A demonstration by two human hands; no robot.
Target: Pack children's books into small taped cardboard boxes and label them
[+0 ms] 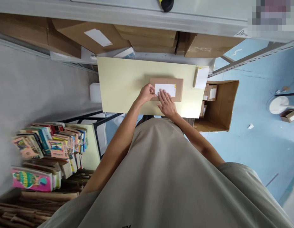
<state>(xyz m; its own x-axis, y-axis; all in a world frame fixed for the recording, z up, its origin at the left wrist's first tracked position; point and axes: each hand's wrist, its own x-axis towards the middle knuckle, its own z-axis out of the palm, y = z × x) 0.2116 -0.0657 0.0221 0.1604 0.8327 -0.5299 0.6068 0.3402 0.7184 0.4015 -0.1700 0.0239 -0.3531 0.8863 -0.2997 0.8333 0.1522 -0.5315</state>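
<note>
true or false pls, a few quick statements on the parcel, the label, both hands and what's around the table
1. A brown parcel lies flat on the pale yellow table. True.
2. The right hand rests flat on the white label. True.
3. The left hand is lifted clear of the parcel. False: it touches the parcel's left edge at the label.
4. The open cardboard box stands left of the table. False: it stands to the right.
5. Stacked books sit lower left. True.
6. The label is red. False: it is white.

table (120,85) left: bare | right edge: label stack (201,78) | beyond: shelf boxes (147,36)
</note>
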